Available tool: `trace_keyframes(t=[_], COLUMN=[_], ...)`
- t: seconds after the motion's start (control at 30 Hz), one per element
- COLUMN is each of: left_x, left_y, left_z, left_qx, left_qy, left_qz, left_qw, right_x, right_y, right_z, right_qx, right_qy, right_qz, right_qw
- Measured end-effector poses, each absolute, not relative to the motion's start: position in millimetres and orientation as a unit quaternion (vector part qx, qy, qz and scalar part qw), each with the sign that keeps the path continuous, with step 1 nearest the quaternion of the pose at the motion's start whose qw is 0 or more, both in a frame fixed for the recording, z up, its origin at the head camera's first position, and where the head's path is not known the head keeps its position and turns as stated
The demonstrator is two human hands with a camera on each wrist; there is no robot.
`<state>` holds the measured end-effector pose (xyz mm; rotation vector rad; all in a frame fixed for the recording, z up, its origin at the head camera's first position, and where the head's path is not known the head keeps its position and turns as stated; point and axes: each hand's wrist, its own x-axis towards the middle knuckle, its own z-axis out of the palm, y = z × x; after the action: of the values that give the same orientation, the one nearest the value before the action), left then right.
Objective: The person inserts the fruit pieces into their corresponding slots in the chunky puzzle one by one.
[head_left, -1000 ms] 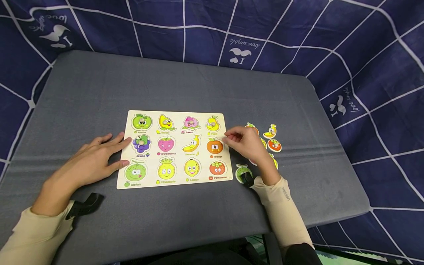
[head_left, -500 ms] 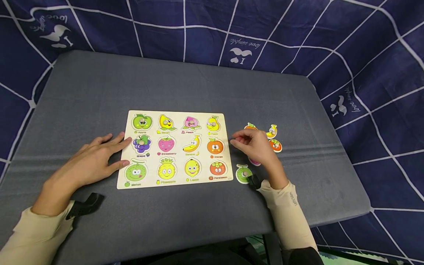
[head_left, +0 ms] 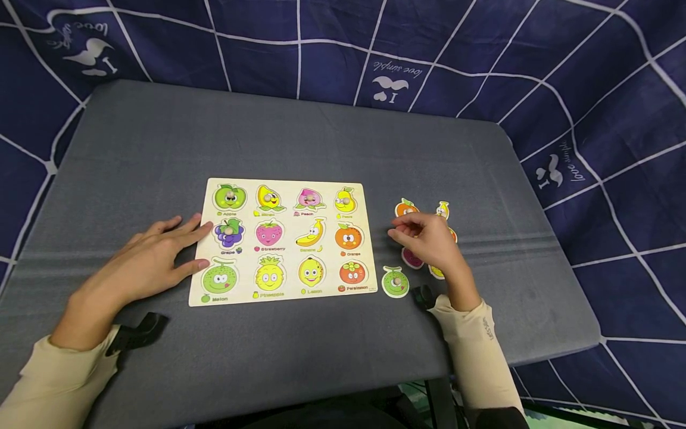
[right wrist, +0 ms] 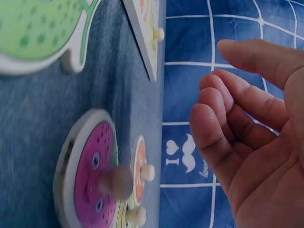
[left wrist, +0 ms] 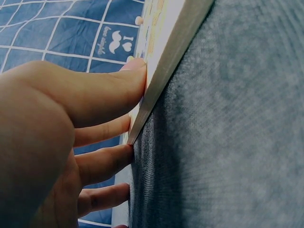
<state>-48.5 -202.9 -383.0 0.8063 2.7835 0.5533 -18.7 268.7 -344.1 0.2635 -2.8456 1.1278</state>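
The wooden fruit puzzle board [head_left: 286,214] lies flat on the table. Knobbed pieces sit in its top row and in the grape slot [head_left: 229,233]. My left hand [head_left: 152,256] rests at the board's left edge, thumb and fingertips touching it, fingers extended. My right hand [head_left: 431,238] hovers over the loose pieces right of the board, fingers loosely bent and holding nothing. Around it lie the melon piece [head_left: 391,288], the purple-pink strawberry piece [right wrist: 90,175], the orange piece [head_left: 405,207] and the banana piece [head_left: 442,210]. Other pieces are partly hidden beneath the hand.
A grey cloth covers the table [head_left: 300,137]. Behind and to the right hangs a dark blue curtain [head_left: 332,71] with white lines. Black wrist mounts [head_left: 140,333] stick out from both sleeves, the right one close beside the melon piece.
My right hand has moved right, from the board's right edge to above the loose pieces. It uncovers the melon and strawberry pieces and now covers others. My left hand has stayed still.
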Motion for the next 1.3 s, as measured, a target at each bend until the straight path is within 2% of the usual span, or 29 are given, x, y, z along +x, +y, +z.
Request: trace_keyframes(t=[0.27,0.7,1.3], left_x=[-48.7,-50.6,-50.3], left_y=[-202.7,-202.3,-203.4], left_z=[-383.2,-384.9,-385.2], left_qx=[0.273,0.273,0.276], left_qy=[0.939,0.939,0.938], left_qz=[0.187,0.188,0.189], left_qw=[0.092,0.095,0.090], right_x=[-11.7,1.6,9.2], right_y=[282.7,304.7,316.0], right_z=[-346.8,-356.3,-361.9], right_qx=[0.090,0.081,0.074], right_qy=[-0.932,-0.931,-0.934], right_qz=[0.349,0.355,0.349], right_qw=[0.044,0.005,-0.009])
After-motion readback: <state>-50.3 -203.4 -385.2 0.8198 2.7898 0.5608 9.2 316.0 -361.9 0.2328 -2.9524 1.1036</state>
